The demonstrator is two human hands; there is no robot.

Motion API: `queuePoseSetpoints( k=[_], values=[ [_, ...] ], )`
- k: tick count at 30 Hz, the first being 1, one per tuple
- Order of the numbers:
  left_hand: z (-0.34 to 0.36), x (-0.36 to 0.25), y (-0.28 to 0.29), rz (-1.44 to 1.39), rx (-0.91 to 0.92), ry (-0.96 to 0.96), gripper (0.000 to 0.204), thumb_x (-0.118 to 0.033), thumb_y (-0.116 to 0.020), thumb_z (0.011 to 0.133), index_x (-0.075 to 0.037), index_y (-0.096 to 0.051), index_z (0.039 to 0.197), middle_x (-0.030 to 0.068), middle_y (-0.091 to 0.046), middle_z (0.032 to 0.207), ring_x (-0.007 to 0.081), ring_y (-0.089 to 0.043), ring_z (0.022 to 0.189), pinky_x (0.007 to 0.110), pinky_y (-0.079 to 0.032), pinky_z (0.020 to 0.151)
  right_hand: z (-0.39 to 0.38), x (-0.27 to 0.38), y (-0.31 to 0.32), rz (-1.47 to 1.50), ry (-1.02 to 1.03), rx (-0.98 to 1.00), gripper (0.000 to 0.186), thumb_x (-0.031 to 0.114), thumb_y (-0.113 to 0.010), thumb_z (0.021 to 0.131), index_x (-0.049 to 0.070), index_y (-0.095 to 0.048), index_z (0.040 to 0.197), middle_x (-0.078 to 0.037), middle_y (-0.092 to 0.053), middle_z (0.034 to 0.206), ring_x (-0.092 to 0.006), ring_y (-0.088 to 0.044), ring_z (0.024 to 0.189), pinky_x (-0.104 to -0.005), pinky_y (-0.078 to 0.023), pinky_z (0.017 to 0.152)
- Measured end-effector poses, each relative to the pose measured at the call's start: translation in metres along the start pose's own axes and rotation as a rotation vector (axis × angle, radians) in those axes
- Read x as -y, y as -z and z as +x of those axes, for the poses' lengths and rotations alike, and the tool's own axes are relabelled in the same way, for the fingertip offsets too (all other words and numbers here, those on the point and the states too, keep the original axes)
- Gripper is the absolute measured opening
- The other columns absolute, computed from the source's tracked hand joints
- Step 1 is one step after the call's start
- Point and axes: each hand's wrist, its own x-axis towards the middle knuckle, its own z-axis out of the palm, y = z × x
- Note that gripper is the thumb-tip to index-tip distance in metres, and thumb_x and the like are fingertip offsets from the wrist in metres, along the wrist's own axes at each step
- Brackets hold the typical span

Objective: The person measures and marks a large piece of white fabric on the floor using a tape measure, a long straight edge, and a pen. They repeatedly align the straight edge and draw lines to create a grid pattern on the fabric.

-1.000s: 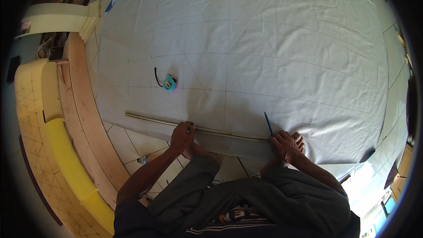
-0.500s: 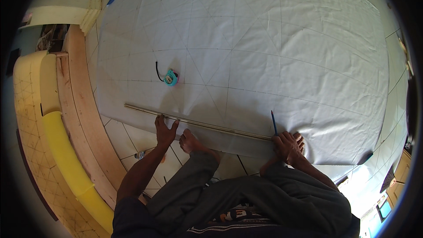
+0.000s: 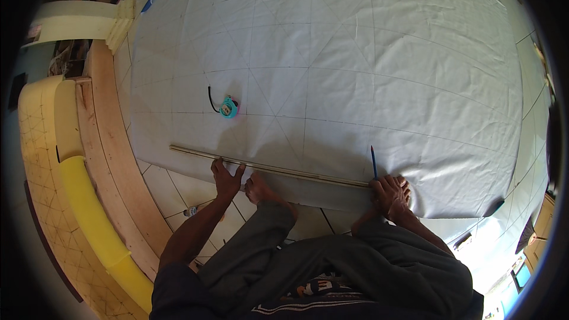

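A large pale sheet (image 3: 444, 101) marked with thin grid and diagonal lines lies on the floor. A long narrow straight strip (image 3: 296, 174) rests near its lower edge. My left hand (image 3: 228, 179) presses fingertips on the strip's left part, thumb apart, beside my bare foot (image 3: 256, 189). At the strip's right end, my right hand (image 3: 386, 194) is closed round a blue pencil (image 3: 373, 163), against my other foot, which is partly hidden. A turquoise and pink tape measure (image 3: 229, 107) with a short black strap lies on the sheet above the strip.
At left are wooden planks (image 3: 104, 112) and a yellow padded piece (image 3: 92, 210). A small bottle (image 3: 190, 211) is on the tiles (image 3: 178, 189) by my left forearm. A dark object (image 3: 495, 207) sits at the sheet's lower right corner.
My left hand has shifted left along the strip and spread its fingers, uncovering more of my foot. The pencil in my right hand stands at a slightly different angle, further right.
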Motion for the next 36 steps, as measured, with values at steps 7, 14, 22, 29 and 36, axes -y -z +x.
queuePoseSetpoints(
  k=[7,14,22,29,36],
  values=[
    [0.001,-0.004,0.000,-0.027,0.001,0.007,0.080,-0.040,-0.085,0.085,0.008,-0.040,0.129,0.0317,-0.043,0.131,0.0530,-0.047,0.123,0.059,-0.042,0.101,0.000,0.003,0.004,-0.040,-0.037,0.039,0.037,0.008,-0.072,0.077,0.012,-0.062,0.113,-0.010,-0.062,0.100,-0.0332,-0.060,0.101,-0.0492,-0.047,0.091],
    [0.004,-0.001,-0.001,0.033,-0.021,-0.035,0.077,-0.037,-0.086,0.083,0.008,-0.041,0.126,0.0302,-0.046,0.126,0.0518,-0.050,0.117,0.058,-0.043,0.097,0.004,0.010,0.035,0.082,0.096,0.024,0.033,0.012,-0.074,0.083,0.010,-0.070,0.116,-0.009,-0.067,0.091,-0.0293,-0.065,0.086,-0.0463,-0.048,0.086],
    [0.007,0.003,0.001,0.006,0.057,0.004,0.075,-0.039,-0.082,0.089,0.009,-0.040,0.129,0.0300,-0.043,0.129,0.0463,-0.044,0.123,0.054,-0.040,0.104,0.015,0.019,0.039,0.364,-0.097,-0.122,0.012,0.015,-0.075,0.092,0.004,-0.077,0.098,-0.011,-0.074,0.084,-0.0269,-0.073,0.081,-0.0394,-0.054,0.073],
    [0.008,0.009,-0.003,0.047,0.040,-0.042,0.078,-0.039,-0.083,0.087,0.008,-0.037,0.129,0.0319,-0.041,0.128,0.0509,-0.050,0.115,0.056,-0.044,0.098,0.015,0.018,0.034,0.354,0.015,-0.099,0.010,0.011,-0.076,0.091,0.004,-0.076,0.099,-0.011,-0.073,0.083,-0.0269,-0.072,0.077,-0.0390,-0.056,0.068],
    [0.008,0.014,-0.003,0.060,0.034,-0.067,0.080,-0.040,-0.083,0.087,0.009,-0.036,0.131,0.0318,-0.040,0.129,0.0504,-0.047,0.120,0.056,-0.042,0.101,0.019,0.017,0.032,0.384,0.001,-0.148,0.008,0.016,-0.074,0.092,0.009,-0.077,0.097,-0.005,-0.074,0.081,-0.0194,-0.069,0.071,-0.0361,-0.042,0.067]
  ],
)
